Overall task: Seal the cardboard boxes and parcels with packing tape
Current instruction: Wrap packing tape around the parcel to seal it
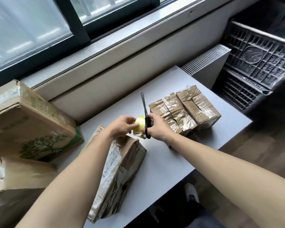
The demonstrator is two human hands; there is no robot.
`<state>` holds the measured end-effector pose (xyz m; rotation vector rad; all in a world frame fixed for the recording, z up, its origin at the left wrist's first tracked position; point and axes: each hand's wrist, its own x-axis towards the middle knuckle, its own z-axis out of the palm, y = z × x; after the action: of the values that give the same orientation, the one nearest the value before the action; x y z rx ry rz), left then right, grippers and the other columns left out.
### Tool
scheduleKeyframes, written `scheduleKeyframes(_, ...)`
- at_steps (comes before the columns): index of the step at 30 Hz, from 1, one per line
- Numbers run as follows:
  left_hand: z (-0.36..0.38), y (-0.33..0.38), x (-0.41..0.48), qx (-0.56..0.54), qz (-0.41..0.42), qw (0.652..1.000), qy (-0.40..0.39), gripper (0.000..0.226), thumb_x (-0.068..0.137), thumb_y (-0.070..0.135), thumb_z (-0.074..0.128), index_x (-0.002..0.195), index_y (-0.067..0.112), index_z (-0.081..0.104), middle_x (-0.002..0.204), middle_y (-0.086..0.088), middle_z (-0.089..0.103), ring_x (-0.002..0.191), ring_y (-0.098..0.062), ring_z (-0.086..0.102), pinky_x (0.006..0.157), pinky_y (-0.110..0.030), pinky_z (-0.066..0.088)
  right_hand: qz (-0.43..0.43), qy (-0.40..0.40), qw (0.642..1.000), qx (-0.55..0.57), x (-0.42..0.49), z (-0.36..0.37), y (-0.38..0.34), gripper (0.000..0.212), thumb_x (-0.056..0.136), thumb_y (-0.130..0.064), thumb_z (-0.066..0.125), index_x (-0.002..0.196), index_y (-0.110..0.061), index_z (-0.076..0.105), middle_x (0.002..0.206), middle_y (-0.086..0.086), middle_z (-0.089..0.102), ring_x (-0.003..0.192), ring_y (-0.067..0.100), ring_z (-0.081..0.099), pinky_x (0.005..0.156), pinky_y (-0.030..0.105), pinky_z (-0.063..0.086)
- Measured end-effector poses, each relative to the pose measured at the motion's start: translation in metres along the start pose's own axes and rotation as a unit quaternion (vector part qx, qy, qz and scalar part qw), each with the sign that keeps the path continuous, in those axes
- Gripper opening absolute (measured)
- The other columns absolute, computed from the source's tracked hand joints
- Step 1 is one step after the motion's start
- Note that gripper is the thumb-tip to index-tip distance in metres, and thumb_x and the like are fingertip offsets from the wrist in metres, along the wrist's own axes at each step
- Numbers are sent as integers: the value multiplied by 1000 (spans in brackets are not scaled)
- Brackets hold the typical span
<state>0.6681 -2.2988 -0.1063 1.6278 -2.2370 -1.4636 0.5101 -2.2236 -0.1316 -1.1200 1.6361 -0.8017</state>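
A grey table [171,162] lies beneath the grip. Far to its right, black ribbed plastic crates [257,58] are stacked, their contents hidden. To its left, a large closed carton [28,122] printed in green is seen beside a creased second carton [20,175]. Under the left wrist a flat brown parcel [120,170], wrapped in crinkled clear tape, is laid. Just right of the grip three taped parcels [184,111] are packed side by side. A yellow tape roll [141,124] is pinched by the left hand [122,127]. Black scissors [145,109], blades together and pointing away, are gripped by the right hand [158,127] against the roll.
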Motion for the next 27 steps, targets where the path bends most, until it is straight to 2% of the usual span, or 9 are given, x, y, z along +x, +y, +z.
scheduleKeyframes(2,1,1,0,-22,-11,1000,5,15,95,11,65,107,4,69,91,-6,70,70,-10,57,59,-11,44,-23,-23,999,-10,0,-7,0,34,80,-9,78,106,-21,60,81,-9,64,79,13,64,66,23,50)
scheduleKeyframes(4,2,3,-1,-67,-15,997,29,13,93,6,67,105,2,69,90,-6,69,71,-7,60,66,-12,47,-31,-40,999,-1,-1,-14,4,30,80,-9,80,95,-24,58,77,-8,63,76,16,63,65,27,52)
scheduleKeyframes(6,-1,6,-1,-124,-15,991,50,12,92,3,67,104,2,69,84,-5,69,64,-2,62,65,-13,47,-31,-56,998,14,-3,-21,11,26,79,-17,83,86,-24,59,77,-2,65,74,19,63,67,37,55)
scheduleKeyframes(8,-4,8,-2,-144,-27,988,57,12,92,4,67,103,4,71,77,-1,69,56,1,58,58,-12,43,-25,-89,996,-5,-6,-32,17,31,78,-29,85,95,-19,62,79,3,64,72,20,62,68,43,58)
scheduleKeyframes(11,-8,5,-4,-148,-57,986,58,10,94,9,65,98,15,72,79,0,68,62,-4,55,62,-21,37,-9,-145,989,-28,-12,-53,21,50,77,-38,86,105,-15,52,72,1,59,60,14,53,58,34,48)
scheduleKeyframes(16,-11,8,-8,-200,-72,975,62,11,96,6,61,100,11,69,84,-3,68,69,-8,59,61,-16,40,9,-219,975,-45,-19,-86,17,45,78,-37,85,100,-10,57,75,8,58,56,16,54,51,29,45)
scheduleKeyframes(20,-12,12,-11,-213,-81,970,79,11,96,5,61,105,8,67,86,-4,67,67,-7,62,65,-18,41,25,-252,963,-90,-19,-99,17,42,78,-42,84,92,-13,57,59,-2,57,52,19,52,44,25,39)
scheduleKeyframes(25,-9,11,-12,-231,-82,964,108,14,95,3,61,108,6,67,88,-6,66,70,-12,59,65,-19,42,42,-272,953,-128,-13,-100,12,49,76,-51,83,93,-14,57,72,9,61,55,23,55,45,26,36)
scheduleKeyframes(27,-8,9,-10,-227,-79,963,118,15,94,4,63,108,7,69,88,-6,67,72,-13,57,67,-21,41,55,-283,949,-130,-11,-97,11,50,75,-52,83,94,-13,58,71,9,62,57,24,55,45,26,34)
